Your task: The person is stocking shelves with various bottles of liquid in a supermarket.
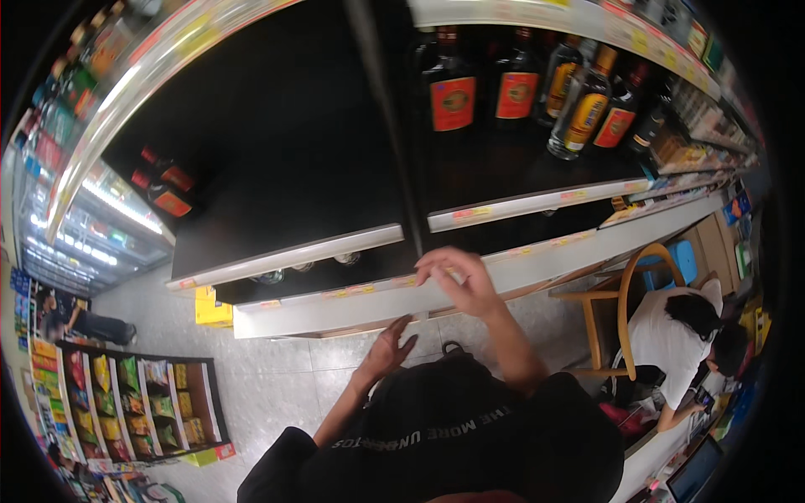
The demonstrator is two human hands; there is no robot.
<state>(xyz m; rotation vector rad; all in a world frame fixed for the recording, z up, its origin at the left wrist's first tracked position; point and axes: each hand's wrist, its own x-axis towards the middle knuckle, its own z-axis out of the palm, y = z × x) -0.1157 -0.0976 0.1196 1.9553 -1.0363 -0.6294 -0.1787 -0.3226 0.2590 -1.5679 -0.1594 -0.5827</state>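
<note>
My right hand (461, 281) is raised in front of the shelf unit's lower ledge, near the dark upright divider (394, 109). Its fingers are loosely bent and apart, and I see nothing in them. Lower and to the left, my left hand (388, 348) hangs over the floor with thumb and fingers apart, holding nothing. On the upper right shelf (503, 176) stand dark bottles with red-orange labels (453, 96) and a clear bottle with a yellow label (580, 109). Two more dark bottles (168, 194) stand at the left shelf's far left end.
Below, a lower shelf (319, 272) holds a few partly hidden round objects. A snack rack (142, 402) stands at left, a yellow box (214, 308) by the shelf's end. At right are a wooden chair (625, 318) and a person in white (675, 335). Another person (96, 323) is far left.
</note>
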